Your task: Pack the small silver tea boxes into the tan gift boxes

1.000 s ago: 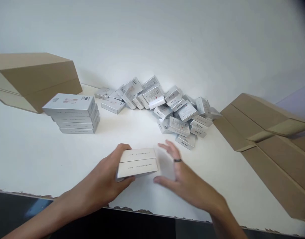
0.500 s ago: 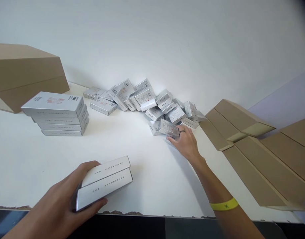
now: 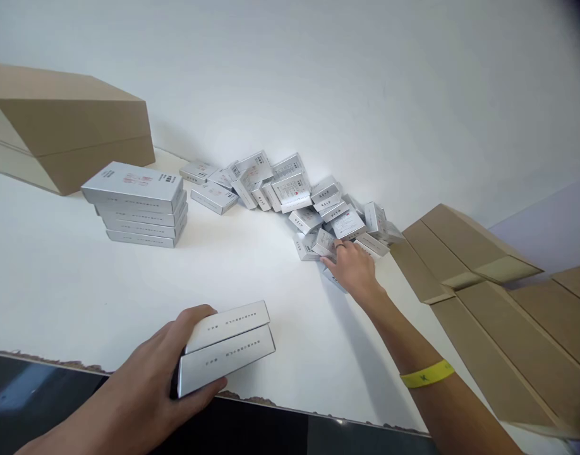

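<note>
My left hand [image 3: 176, 354] is closed round two small silver-white cartons [image 3: 230, 344] stacked one on the other, held just above the table's front edge. Printed narrow sides of both cartons face me. At the front of a loose pile, my right hand [image 3: 354, 268] has its thumb and fingers closed about the end of a silver carton [image 3: 325, 241]; the fingertips are partly hidden. Several like cartons [image 3: 290, 189] lie jumbled against the wall. On the left stands a neat stack of silver cartons [image 3: 133, 183], with red and black print on top.
A large brown cardboard box [image 3: 91, 126] stands at the back left against the wall. On the right are several brown cardboard boxes [image 3: 498, 335] side by side. The white table [image 3: 143, 284] has a chipped front edge.
The view has shifted, so the stack and pile appear further right. My left hand still holds its two cartons. My right hand stays at the pile, and the carton at its fingers has tilted slightly.
</note>
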### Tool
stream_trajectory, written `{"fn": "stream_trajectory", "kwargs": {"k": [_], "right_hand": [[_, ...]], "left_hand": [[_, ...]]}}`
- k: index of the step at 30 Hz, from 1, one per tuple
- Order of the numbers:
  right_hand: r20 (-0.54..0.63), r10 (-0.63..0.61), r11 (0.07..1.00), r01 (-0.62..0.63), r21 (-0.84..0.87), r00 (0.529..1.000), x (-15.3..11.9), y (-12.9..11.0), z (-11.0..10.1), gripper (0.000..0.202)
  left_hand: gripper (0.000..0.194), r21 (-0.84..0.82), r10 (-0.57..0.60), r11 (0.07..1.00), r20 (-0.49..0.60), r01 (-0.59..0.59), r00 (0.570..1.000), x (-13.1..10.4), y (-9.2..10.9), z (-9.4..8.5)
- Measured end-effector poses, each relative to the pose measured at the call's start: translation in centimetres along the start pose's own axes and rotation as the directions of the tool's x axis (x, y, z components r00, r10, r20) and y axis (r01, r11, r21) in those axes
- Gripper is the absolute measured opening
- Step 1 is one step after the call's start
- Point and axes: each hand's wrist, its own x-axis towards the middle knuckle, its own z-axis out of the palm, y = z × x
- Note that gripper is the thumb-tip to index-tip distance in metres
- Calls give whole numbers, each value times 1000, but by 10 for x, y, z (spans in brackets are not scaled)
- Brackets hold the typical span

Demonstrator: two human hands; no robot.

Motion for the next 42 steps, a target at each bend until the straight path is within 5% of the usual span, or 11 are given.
{"fn": "stream_trajectory", "kwargs": {"k": [4, 9, 12, 17, 22, 25, 27, 29, 33, 42], "right_hand": [[-5, -8, 1000, 8, 20, 1000, 5, 6, -3, 30], [11, 73, 977, -73, 201, 997, -16, 26, -34, 38], [176, -78, 913, 0, 409, 981, -37, 20, -54, 46], [315, -436, 793, 195, 577, 843, -61, -25, -69, 38], [281, -512, 665, 168, 727, 812, -73, -48, -72, 44], [233, -472, 532, 64, 844, 850, -69, -28, -63, 56], [209, -361, 601, 55, 797, 909, -61, -3, -48, 58], [217, -231, 790, 52, 611, 948, -52, 25, -27, 66], [283, -153, 928, 40, 370, 947, -41, 65, 11, 93], [227, -138, 968, 83, 238, 964, -37, 48, 10, 64]], "left_hand": [[62, 6, 79, 997, 2, -79, 997, 0, -9, 4], [56, -118, 13, 993, -43, -18, 999, -5, -2, 7], [52, -240, 39, 971, 87, -17, 995, -2, 7, 4], [55, -206, 237, 957, 145, -205, 961, 11, 17, -3], [114, -136, 281, 956, 177, -259, 943, 20, 17, -6], [106, -177, 290, 949, 173, -260, 941, 22, 17, -7], [94, -203, 233, 959, 175, -197, 957, 21, 18, -8], [88, -229, 149, 967, 144, -113, 978, 19, 19, -6], [78, -247, 105, 966, 97, -78, 990, 15, 23, -3], [68, -138, 129, 982, 15, -126, 992, 13, 20, 2]]}}
